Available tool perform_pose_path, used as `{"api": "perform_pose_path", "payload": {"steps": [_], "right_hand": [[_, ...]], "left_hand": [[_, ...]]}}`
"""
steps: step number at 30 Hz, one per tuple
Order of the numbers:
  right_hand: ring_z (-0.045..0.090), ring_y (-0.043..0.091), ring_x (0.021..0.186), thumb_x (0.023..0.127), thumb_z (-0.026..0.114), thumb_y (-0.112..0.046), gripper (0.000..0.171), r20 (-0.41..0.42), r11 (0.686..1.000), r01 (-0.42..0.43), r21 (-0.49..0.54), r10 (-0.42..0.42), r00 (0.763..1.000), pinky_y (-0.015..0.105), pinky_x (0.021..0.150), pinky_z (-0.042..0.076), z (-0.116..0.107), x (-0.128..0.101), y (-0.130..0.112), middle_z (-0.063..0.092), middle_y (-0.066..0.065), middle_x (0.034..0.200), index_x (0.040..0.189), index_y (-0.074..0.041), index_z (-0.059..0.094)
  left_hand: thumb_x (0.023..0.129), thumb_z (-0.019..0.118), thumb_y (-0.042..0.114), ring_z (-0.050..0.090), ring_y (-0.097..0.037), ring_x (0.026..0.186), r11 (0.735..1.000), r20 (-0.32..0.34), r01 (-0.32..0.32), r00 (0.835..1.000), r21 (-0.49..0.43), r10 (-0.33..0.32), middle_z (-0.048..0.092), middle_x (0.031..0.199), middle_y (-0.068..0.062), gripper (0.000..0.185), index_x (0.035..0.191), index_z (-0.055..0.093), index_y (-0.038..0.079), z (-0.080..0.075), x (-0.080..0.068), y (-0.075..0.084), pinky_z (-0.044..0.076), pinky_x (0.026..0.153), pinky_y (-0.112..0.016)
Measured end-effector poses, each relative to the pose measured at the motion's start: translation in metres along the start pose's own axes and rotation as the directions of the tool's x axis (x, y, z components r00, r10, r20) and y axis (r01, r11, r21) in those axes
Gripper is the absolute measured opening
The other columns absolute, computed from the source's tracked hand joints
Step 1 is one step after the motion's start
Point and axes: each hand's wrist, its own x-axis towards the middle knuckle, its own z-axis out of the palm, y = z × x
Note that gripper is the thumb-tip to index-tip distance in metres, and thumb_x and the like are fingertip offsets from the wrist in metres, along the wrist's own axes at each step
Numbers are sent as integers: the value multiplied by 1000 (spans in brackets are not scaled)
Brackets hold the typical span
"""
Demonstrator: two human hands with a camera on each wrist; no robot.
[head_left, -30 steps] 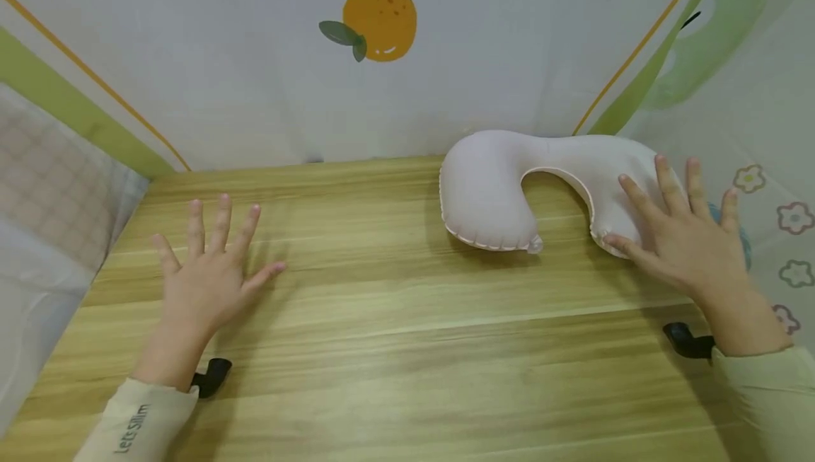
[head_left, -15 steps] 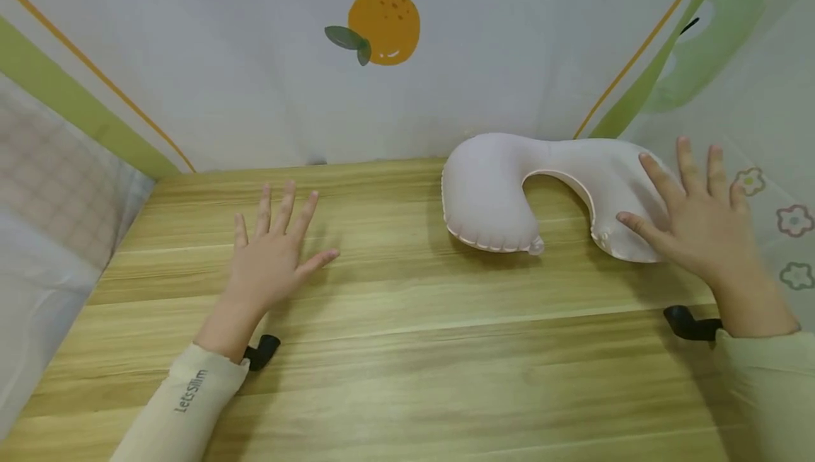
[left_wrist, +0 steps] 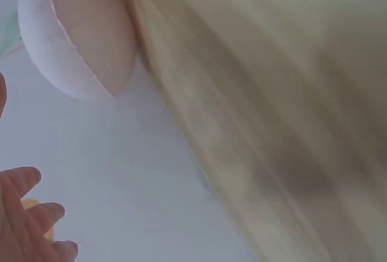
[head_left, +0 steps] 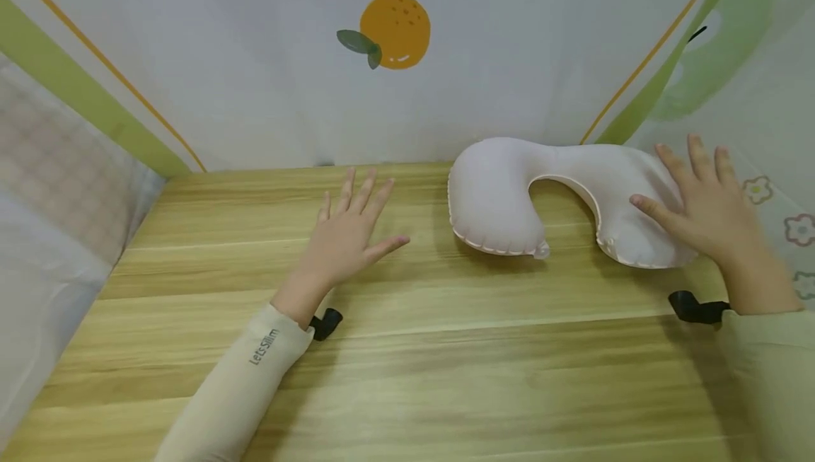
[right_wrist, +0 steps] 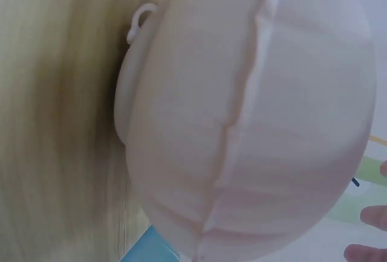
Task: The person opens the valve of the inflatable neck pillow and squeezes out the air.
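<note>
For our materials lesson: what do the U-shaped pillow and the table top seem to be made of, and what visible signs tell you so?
U-shaped pillow: probably inflatable plastic or flocked vinyl, pale pink and matte; a welded, scalloped seam rims it and it bulges smoothly, seen close in the right wrist view.
Table top: wood or wood-look laminate, light and slightly glossy, with long grain streaks; which one cannot be told.

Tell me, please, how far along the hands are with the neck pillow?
Early. The pillow lies inflated on the table, not lifted. In hand: the right hand lies spread over its right arm; the left hand is open, short of it. Gripping remains.
</note>
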Motion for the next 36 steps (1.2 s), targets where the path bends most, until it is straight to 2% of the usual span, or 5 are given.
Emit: {"api": "perform_pose_path", "payload": {"steps": [10, 15, 21, 31, 36], "right_hand": [[-15, 60, 143, 99, 46, -52, 83, 45, 992, -13, 127, 7, 999, 87, 101, 3, -1, 11, 8, -19, 9, 165, 161, -21, 1], [-8, 61, 144, 100, 50, -45, 80, 19, 979, 41, 199, -45, 999, 80, 110, -2, 2, 14, 14, -10, 23, 164, 161, -13, 8], [-3, 52, 150, 100, 51, -38, 78, 11, 960, 112, 257, -118, 993, 68, 119, -5, 10, 16, 18, 2, 35, 160, 159, -4, 13], [-6, 48, 151, 99, 53, -35, 79, 62, 938, 84, 336, -111, 992, 66, 120, -6, 16, 19, 22, 2, 30, 163, 159, -5, 12], [-7, 49, 151, 99, 53, -37, 80, 82, 942, 63, 330, -95, 992, 68, 119, -6, 16, 19, 22, 0, 29, 163, 159, -5, 12]], "left_hand": [[93, 49, 68, -7, -30, 156, 990, 5, -111, 994, -91, 112, 2, 169, 0, 88, 161, 10, 27, 2, 39, 38, 10, 122, -65], [94, 45, 70, -2, -32, 156, 977, 16, -147, 988, -154, 151, 6, 169, 0, 87, 161, 8, 29, 5, 57, 51, 13, 122, -64], [95, 44, 69, 2, -29, 156, 954, 41, -164, 983, -250, 180, 10, 169, 1, 85, 161, 8, 29, 11, 72, 65, 16, 122, -61], [96, 46, 65, 2, -26, 157, 944, 84, -152, 979, -294, 184, 8, 169, -1, 86, 161, 11, 22, 24, 92, 75, 21, 121, -63], [96, 51, 60, 6, -25, 157, 928, 96, -159, 975, -337, 201, 7, 169, -3, 87, 161, 10, 19, 27, 94, 73, 16, 126, -50]]}}
